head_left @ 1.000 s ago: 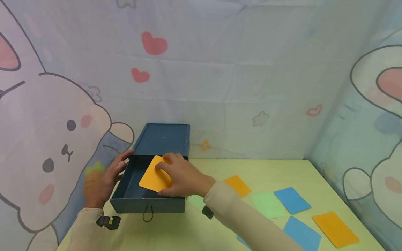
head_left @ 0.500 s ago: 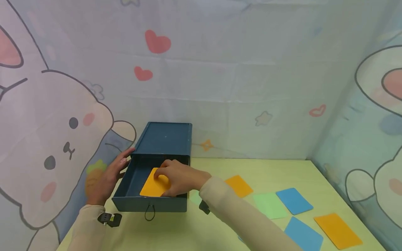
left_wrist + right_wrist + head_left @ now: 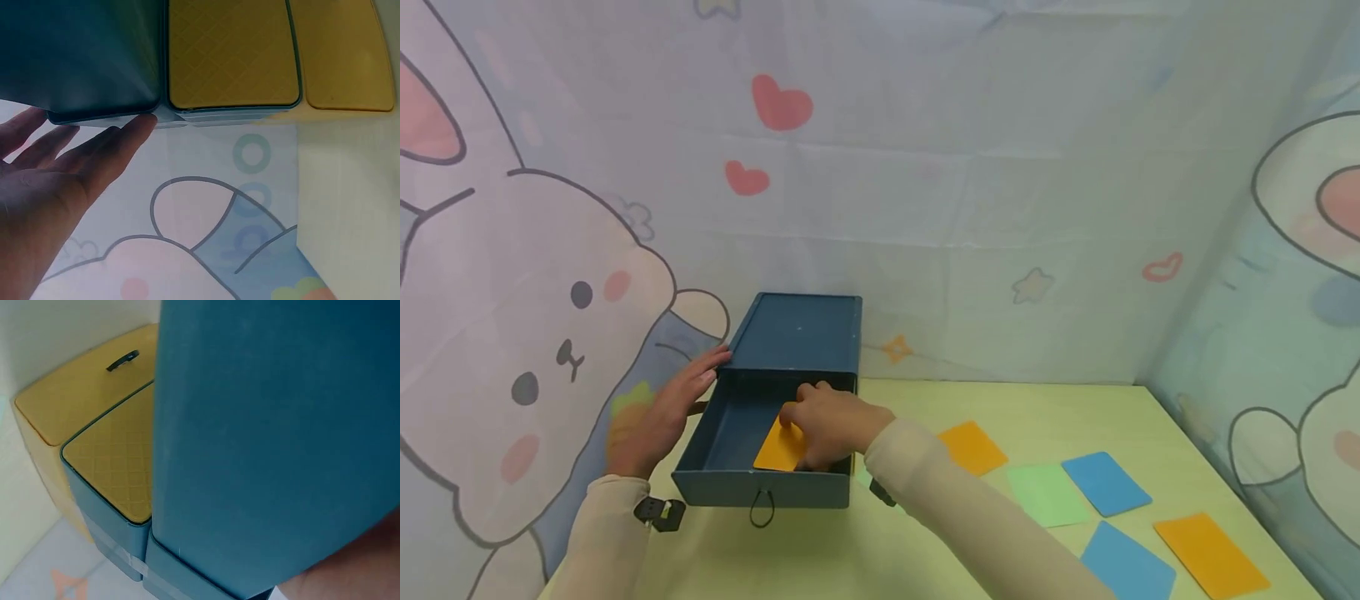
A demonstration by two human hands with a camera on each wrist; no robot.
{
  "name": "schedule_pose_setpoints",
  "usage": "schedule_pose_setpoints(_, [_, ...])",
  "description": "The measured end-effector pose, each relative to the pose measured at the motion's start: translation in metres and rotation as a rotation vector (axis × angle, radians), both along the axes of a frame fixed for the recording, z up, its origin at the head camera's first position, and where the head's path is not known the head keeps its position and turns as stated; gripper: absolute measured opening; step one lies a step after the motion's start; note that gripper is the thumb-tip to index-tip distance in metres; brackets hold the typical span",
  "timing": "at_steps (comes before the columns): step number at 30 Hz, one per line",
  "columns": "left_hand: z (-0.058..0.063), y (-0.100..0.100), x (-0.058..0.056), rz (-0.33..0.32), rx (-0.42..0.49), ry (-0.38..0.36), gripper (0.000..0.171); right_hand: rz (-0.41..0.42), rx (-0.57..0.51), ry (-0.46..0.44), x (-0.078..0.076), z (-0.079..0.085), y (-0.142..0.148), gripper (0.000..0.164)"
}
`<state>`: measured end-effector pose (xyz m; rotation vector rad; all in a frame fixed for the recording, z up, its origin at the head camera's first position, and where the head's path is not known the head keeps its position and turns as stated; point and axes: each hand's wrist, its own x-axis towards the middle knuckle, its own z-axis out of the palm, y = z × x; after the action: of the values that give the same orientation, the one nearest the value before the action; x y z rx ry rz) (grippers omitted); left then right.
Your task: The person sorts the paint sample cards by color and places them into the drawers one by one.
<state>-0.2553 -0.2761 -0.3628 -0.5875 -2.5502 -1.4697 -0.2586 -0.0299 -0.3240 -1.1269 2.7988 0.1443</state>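
A dark blue drawer [image 3: 760, 489] with a small loop handle is pulled out from the top of a blue box unit [image 3: 797, 333]. My right hand [image 3: 831, 421] reaches into the drawer. Thumb and fingers grip an orange card [image 3: 778, 450] lying low inside; the hand covers the card's right part. Only a sliver of this hand shows in the right wrist view, where the drawer's blue side [image 3: 269, 425] blocks most of the scene. My left hand [image 3: 664, 417] touches the unit's left side near its front corner, fingers extended, as the left wrist view confirms.
On the table [image 3: 910, 542] at right lie orange cards [image 3: 973, 447], blue cards [image 3: 1107, 483] and a light green card [image 3: 1047, 494]. Below the drawer, the wrist views show yellow drawer fronts [image 3: 234, 53]. A printed cloth [image 3: 970, 192] hangs close behind the unit.
My right hand has lowered the orange card into the drawer, then shifted it slightly right. The card now lies flatter. My left hand stays at the unit's side.
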Motion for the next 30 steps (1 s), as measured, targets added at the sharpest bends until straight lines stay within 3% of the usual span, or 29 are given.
schedule_pose_setpoints(11, [0.002, 0.001, -0.003, 0.005, -0.05, 0.008, 0.057, 0.017, 0.074, 0.075, -0.001, -0.006, -0.004, 0.056])
schedule_pose_setpoints(18, [0.003, 0.003, -0.001, 0.0, -0.066, -0.002, 0.058, 0.028, 0.087, 0.052, 0.0, -0.003, -0.002, 0.07])
schedule_pose_setpoints(23, [0.004, 0.004, -0.003, -0.001, -0.058, -0.002, 0.056, 0.109, -0.028, -0.019, 0.0, 0.03, 0.016, 0.082])
schedule_pose_setpoints(27, [0.004, 0.004, -0.002, 0.008, -0.051, -0.002, 0.054, 0.214, -0.222, -0.082, -0.001, 0.066, 0.044, 0.074])
schedule_pose_setpoints(30, [0.004, 0.004, -0.001, 0.014, -0.052, -0.002, 0.054, 0.242, -0.369, -0.088, -0.004, 0.08, 0.069, 0.065])
